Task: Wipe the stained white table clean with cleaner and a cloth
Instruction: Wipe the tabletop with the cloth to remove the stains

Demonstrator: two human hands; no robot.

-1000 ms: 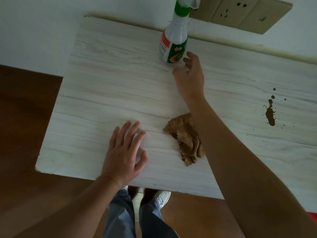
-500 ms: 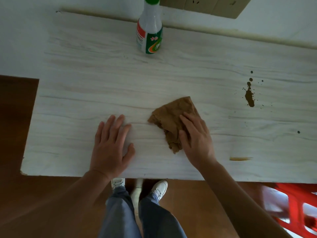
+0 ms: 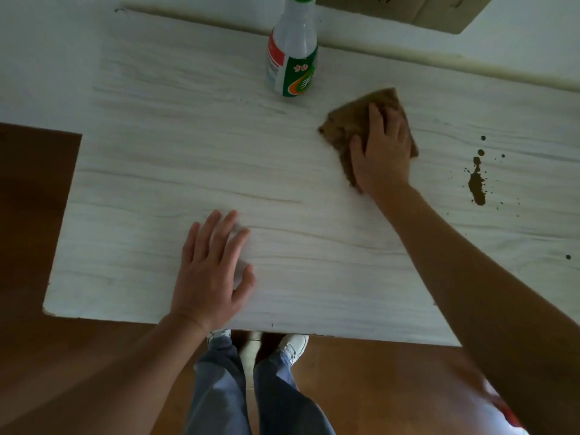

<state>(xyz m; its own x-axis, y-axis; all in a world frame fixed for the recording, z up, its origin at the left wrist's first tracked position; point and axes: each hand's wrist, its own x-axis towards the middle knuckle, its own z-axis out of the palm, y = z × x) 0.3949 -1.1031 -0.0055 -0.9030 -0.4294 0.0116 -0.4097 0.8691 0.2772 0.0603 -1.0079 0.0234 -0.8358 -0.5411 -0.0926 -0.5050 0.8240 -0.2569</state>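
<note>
- Overhead, the white wood-grain counter (image 3: 157,171) fills most of the view, its far edge against a pale wall (image 3: 518,42).
- The right hand (image 3: 381,152) lies palm down on a brown cloth (image 3: 345,127), fingers (image 3: 375,120) spread over it and pressing it flat against the counter rather than pinching it.
- The cloth sits toward the far side of the counter, its corners showing past the hand on the left, at the top and at the right.
- A spray bottle of cleaner (image 3: 293,58), clear plastic with a green and red label, stands upright near the counter's far edge, just left of the cloth and not touching it.
- A dark brown stain (image 3: 477,186) with scattered small droplets marks the counter to the right of the cloth, apart from it.
- One more dark speck (image 3: 568,256) lies nearer the right edge.
- The left hand (image 3: 213,268) rests flat on the counter's near side, fingers slightly spread, holding nothing.
- Below the near edge, blue trousers (image 3: 219,387) and white shoes (image 3: 293,345) show above a brown wooden floor (image 3: 47,356).
</note>
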